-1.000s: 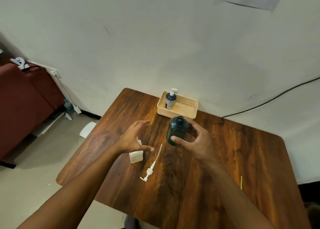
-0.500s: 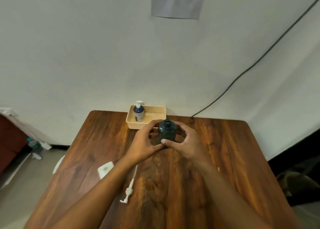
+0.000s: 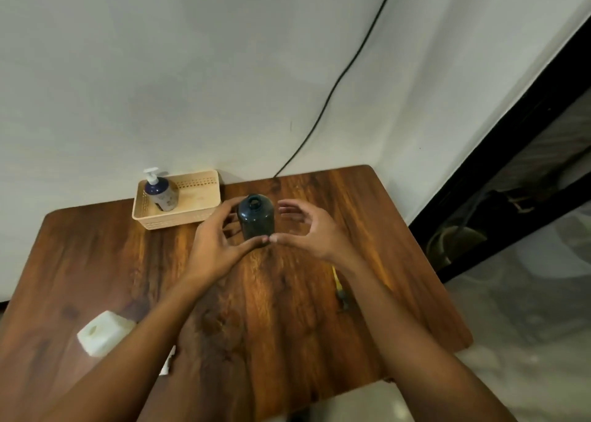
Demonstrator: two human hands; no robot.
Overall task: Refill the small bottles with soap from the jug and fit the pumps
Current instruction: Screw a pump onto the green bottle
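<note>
The dark teal bottle stands upright on the table, just beside the basket at the far edge, its round neck open at the top. My left hand curls its fingers round it, thumb at the base. My right hand is spread loose beside it, gripping nothing.

Wooden table with basket, bottle, block

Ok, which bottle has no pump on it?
The dark teal bottle standing on the table, its neck open. The blue bottle in the basket wears a white pump.
</note>
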